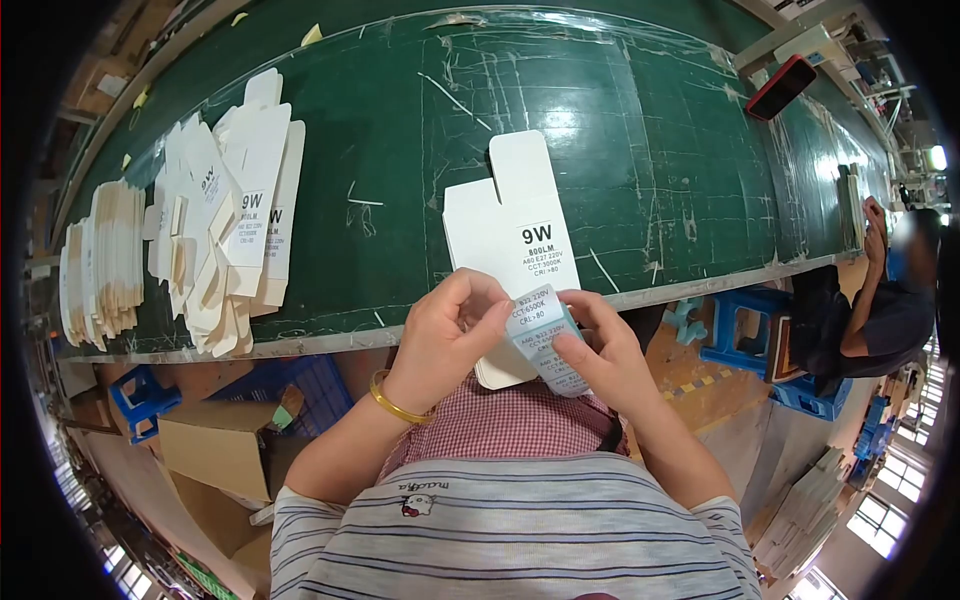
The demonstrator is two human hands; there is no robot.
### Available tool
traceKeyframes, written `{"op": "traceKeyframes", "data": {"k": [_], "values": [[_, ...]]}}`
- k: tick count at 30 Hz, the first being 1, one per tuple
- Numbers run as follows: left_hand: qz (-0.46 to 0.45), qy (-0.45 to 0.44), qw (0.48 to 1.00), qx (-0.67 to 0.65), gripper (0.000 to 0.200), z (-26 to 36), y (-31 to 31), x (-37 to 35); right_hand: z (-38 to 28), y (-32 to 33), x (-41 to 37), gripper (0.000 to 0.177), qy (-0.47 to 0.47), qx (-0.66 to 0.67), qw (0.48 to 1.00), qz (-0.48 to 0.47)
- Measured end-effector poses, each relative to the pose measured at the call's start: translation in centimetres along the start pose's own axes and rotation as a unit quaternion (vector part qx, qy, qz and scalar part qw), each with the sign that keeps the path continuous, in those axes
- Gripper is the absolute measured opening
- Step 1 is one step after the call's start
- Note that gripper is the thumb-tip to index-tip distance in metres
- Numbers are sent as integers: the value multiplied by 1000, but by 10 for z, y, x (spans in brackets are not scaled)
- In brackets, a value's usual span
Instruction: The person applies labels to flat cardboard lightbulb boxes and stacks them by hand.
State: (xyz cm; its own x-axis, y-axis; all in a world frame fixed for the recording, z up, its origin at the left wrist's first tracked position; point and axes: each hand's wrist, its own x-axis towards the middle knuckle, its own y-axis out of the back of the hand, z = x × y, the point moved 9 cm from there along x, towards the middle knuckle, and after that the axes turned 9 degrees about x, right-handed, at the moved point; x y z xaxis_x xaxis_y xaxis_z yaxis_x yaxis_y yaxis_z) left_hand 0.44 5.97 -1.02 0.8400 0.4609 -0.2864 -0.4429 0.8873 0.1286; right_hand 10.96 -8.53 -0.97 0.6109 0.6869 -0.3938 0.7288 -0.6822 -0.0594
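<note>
Near the table's front edge lies a flat white carton (475,225) printed "9W", its lower end reaching over the edge towards my lap. Above it, my right hand (598,350) is closed on a strip of printed labels (552,352), which hangs down over the carton. My left hand (455,335), with a gold bangle at the wrist, pinches the upper left edge of the label strip between thumb and forefinger. The top label reads "CCT:6500K". Both hands are close together, just in front of the carton's print.
Piles of flat white cartons (232,215) and a row of stacked ones (105,260) lie on the green table (380,120) at left. A red-edged phone (781,88) is at the back right. Another person (880,310) sits at far right. A cardboard box (215,445) stands below left.
</note>
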Motion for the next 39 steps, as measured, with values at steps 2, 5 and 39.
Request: {"op": "traceKeyframes", "data": {"k": [2,5,39], "values": [[11,-10,1000,27,12,3,1,3,-10,-3,1,25,67,-78,993,-49],[29,-46,996,71,16,11,0,8,11,6,3,25,-50,-88,995,-25],[65,-303,864,396,37,39,-11,15,43,7,12,23,-210,178,955,107]]}}
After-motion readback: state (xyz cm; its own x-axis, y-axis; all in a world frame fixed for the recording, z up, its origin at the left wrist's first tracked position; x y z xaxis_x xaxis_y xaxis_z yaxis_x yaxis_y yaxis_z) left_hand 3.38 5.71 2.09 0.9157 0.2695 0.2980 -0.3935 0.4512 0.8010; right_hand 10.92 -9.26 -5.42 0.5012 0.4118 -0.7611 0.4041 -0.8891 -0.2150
